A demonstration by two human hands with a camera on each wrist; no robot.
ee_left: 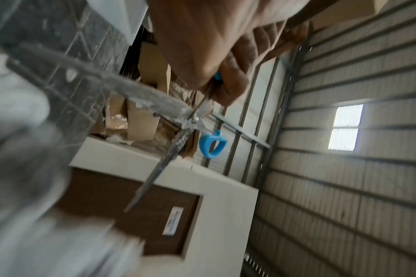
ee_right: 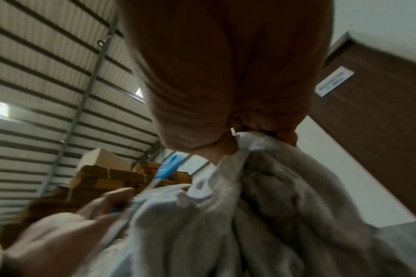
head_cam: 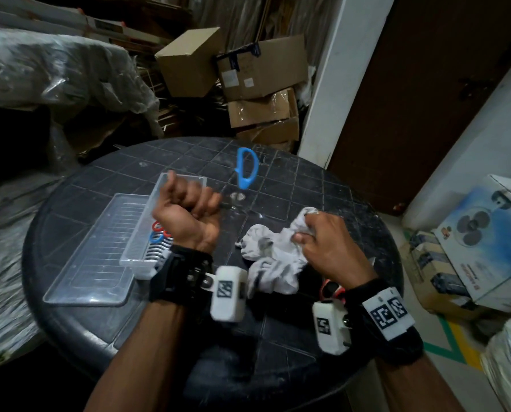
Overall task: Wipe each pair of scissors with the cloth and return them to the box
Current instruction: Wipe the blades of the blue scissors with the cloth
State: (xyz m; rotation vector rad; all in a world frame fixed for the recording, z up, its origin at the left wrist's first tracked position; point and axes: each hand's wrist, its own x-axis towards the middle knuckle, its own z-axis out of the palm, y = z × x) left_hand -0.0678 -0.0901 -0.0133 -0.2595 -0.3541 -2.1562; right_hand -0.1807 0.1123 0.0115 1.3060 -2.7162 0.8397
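Note:
My left hand is curled in a fist round one blue handle of a pair of scissors. Their other handle sticks out beyond the fist. In the left wrist view the scissors are spread wide, dusty blades apart, the free blue handle hanging. My right hand grips a crumpled white cloth lying on the table just right of the scissors; the cloth fills the right wrist view. A clear plastic box stands under my left wrist, holding red and blue scissor handles.
The box's clear lid lies flat to its left on the round dark table. A red and white item peeks out under my right wrist. Cardboard boxes are stacked behind the table, and a fan carton sits on the floor at right.

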